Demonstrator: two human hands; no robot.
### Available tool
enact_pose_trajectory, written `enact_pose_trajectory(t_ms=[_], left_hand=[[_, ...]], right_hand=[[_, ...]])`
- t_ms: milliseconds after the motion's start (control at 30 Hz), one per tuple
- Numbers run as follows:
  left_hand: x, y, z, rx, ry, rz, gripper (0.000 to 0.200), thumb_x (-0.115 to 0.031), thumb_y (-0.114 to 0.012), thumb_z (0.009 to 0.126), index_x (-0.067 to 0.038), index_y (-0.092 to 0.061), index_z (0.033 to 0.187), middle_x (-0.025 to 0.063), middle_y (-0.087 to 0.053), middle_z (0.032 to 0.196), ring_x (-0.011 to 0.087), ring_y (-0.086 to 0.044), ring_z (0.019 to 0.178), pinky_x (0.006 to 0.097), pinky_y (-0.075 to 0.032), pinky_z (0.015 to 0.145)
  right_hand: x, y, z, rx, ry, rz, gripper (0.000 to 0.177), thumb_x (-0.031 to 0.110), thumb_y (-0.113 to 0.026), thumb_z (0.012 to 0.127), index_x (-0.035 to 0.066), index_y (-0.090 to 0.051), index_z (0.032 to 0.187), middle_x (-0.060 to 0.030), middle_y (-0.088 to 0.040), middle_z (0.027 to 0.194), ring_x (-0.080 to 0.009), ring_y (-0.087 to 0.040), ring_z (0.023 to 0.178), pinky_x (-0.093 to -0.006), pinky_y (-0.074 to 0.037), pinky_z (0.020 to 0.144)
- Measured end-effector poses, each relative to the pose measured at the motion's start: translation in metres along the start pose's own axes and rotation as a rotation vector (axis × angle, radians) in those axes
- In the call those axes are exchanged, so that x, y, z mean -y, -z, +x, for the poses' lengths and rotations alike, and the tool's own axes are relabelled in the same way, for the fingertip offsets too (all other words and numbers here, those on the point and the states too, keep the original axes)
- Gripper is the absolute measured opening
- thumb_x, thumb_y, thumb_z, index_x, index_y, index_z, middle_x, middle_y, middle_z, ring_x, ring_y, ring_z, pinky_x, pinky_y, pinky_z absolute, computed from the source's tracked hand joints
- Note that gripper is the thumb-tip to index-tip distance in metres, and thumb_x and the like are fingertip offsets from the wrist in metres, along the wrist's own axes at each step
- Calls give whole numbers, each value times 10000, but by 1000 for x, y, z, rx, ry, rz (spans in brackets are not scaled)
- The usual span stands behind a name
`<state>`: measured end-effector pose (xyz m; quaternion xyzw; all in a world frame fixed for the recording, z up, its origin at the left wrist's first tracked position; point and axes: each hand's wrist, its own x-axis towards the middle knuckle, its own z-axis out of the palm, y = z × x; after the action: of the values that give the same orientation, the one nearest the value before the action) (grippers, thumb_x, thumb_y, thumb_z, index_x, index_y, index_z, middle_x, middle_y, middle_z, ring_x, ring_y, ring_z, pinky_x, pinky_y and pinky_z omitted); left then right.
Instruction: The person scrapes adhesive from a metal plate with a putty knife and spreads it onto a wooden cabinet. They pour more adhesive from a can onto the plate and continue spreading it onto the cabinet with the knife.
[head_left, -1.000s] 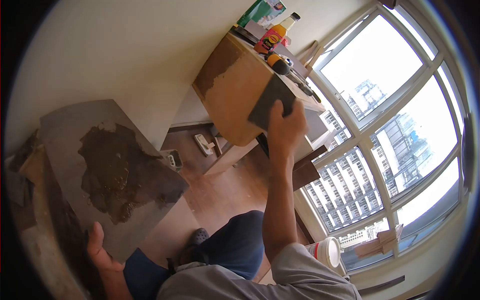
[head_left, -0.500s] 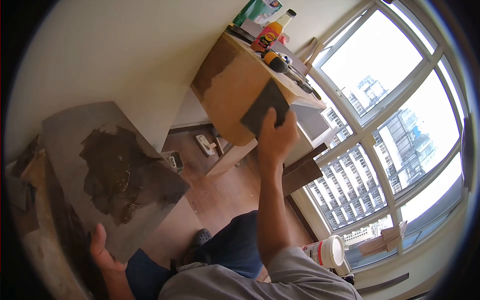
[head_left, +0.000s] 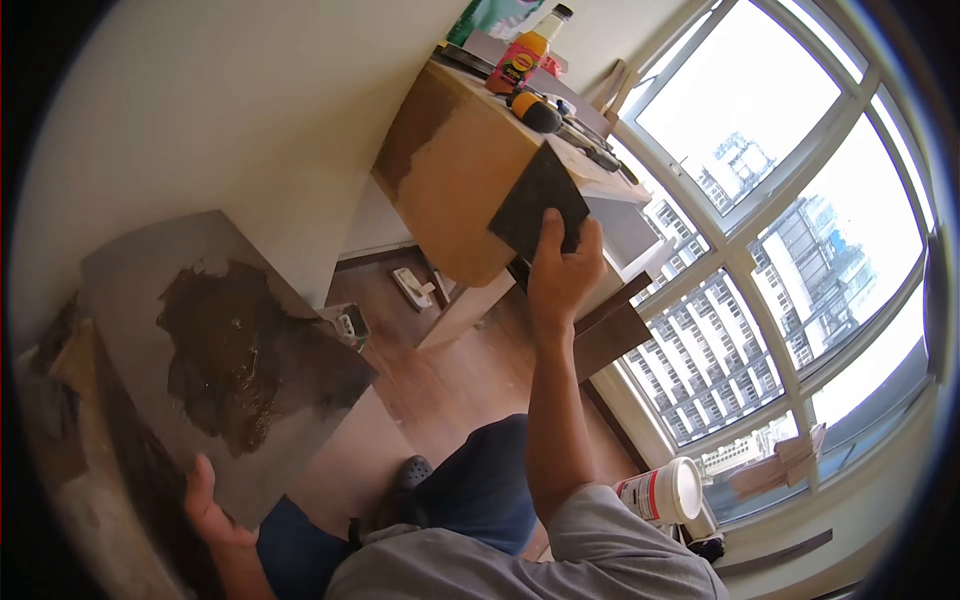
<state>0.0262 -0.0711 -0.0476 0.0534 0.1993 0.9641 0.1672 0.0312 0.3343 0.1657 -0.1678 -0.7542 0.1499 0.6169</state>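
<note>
My right hand (head_left: 568, 270) grips a flat dark square sheet (head_left: 540, 205) between thumb and fingers, in front of the tan curved side panel (head_left: 455, 190) of a cabinet. A darker brown patch covers the panel's upper left part. At the lower left, my left hand (head_left: 215, 510) is at the lower edge of a grey board (head_left: 140, 275), thumb up and its other fingers hidden beneath. A wet, dark brown paste (head_left: 235, 350) is spread over the middle of the board.
On the cabinet top are a drink bottle (head_left: 525, 55), an orange and black tool (head_left: 535, 110) and other tools. A white bucket (head_left: 665, 492) stands at the lower right by the windows. A white-handled float (head_left: 412, 288) lies on the floor; wooden boards (head_left: 610, 335) are beside the cabinet.
My right hand and the dark sheet have shifted slightly right relative to the cabinet panel. The view has moved a little; my left hand still holds the board.
</note>
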Motion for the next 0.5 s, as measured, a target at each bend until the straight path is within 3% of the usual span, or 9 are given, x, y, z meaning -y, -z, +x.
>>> enact_pose_trajectory(t_ms=[167,233,367,467,500], left_hand=[[-1,-1,2,19,5,-3,502,-262,-517,1051,-6,-436,1475,123,-546,1431,287,-533,1300,434,-417,1112],[-1,-4,3,31,13,-25,498,-256,-519,1050,-16,-437,1479,122,-545,1436,290,-533,1302,451,-412,1116],[-2,-3,3,87,62,-27,502,-247,-523,1046,-27,-429,1487,120,-538,1449,296,-524,1314,467,-398,1127],[-1,5,4,84,40,-11,510,-238,-524,1045,-31,-416,1498,120,-522,1467,303,-507,1332,470,-384,1138],[0,2,4,76,33,-16,516,-238,-525,1044,-30,-411,1502,121,-516,1472,305,-500,1337,469,-383,1139]], right_hand=[[-32,19,-26,-119,-37,-8,198,143,-670,955,-34,-597,903,-88,-639,758,-107,-563,695,-314,-484,630],[-33,30,-42,-157,-168,141,168,113,-667,962,-19,-594,886,-37,-632,778,-94,-554,708,-283,-477,631],[-18,31,-45,-93,-224,287,150,86,-671,962,-2,-592,871,-1,-627,807,-91,-552,713,-257,-466,621],[-9,8,-27,-103,-140,359,183,98,-702,946,-6,-577,862,-4,-598,749,-72,-528,694,-260,-455,588],[-5,2,-23,-65,-67,256,194,112,-712,937,-8,-576,867,-36,-594,713,-102,-537,649,-286,-459,575]])
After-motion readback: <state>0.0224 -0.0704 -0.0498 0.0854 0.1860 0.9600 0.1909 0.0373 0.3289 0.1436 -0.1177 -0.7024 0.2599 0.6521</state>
